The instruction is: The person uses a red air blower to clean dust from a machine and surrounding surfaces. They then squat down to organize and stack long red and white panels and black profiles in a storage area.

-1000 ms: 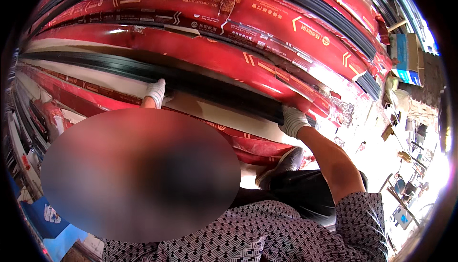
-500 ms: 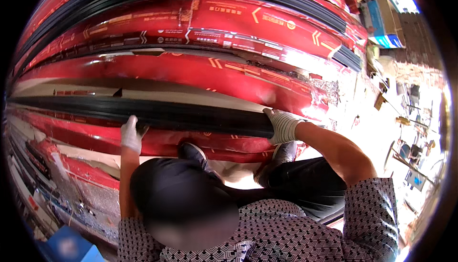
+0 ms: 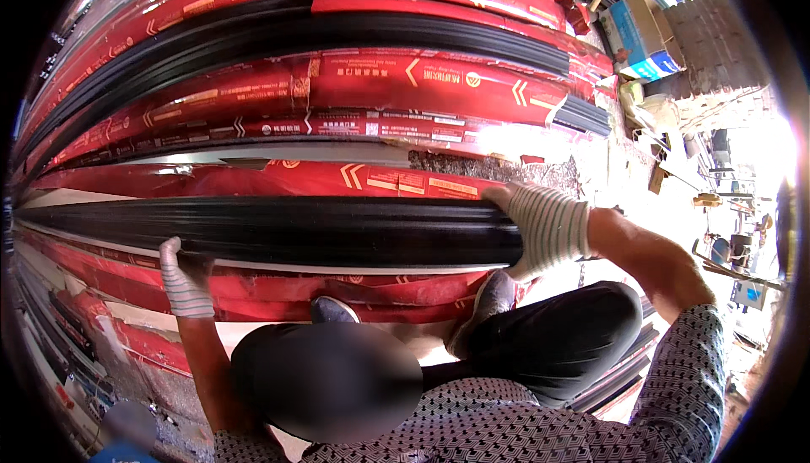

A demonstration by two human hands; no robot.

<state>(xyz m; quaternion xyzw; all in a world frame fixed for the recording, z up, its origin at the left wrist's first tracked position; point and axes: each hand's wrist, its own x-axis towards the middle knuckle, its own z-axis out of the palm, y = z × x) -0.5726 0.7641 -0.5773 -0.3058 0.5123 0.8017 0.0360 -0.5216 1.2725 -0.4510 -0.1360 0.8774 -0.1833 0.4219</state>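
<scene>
One long, black, ribbed bar (image 3: 337,231) is clasped by striped-gloved right-hand fingers (image 3: 500,197); whether left-hand fingers (image 3: 171,252) are clenched cannot be told.

Count: one gloved left hand (image 3: 187,288) and one gloved right hand (image 3: 550,228) are showing; one held black bundle (image 3: 337,231); two shoes (image 3: 494,297); one blue-and-brown carton (image 3: 634,37). Red-wrapped packages (image 3: 472,83) are lying in several rows, exact number not resolving.

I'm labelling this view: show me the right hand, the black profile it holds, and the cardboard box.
Right hand (image 3: 548,225), head view: gloved back.
Black profile (image 3: 337,231), head view: middle of upper face.
Cardboard box (image 3: 639,34), head view: side panel.
</scene>
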